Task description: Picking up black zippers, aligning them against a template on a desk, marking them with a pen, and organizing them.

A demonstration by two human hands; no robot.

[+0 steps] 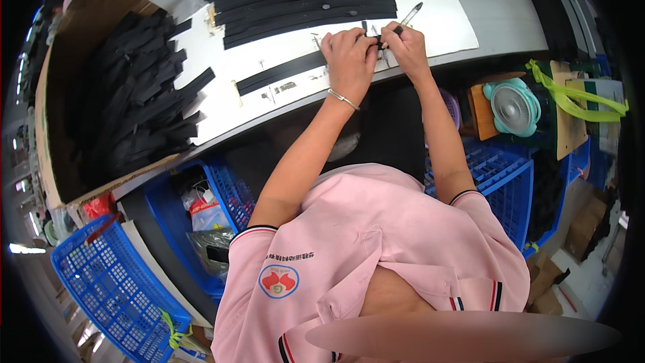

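Note:
A black fabric strip (289,74) lies along the near edge of a white board (463,37). My left hand (351,57) rests over the right part of this strip, fingers bent and pressing it down, the thumb close to my other hand. In my right hand (406,48) is a pen (411,13), its clear barrel slanting up to the right. The writing end is hidden by my fingers, which meet the strip's right end. Small marks and bits of tape show on the board around the strip. Beyond it, several black strips (309,0) lie side by side.
At the left stands a cardboard box (57,94) heaped with black strips (127,87). Blue plastic baskets (121,289) sit below the table on both sides. A teal fan (514,106) is at the right, near a yellow-green ribbon (584,101).

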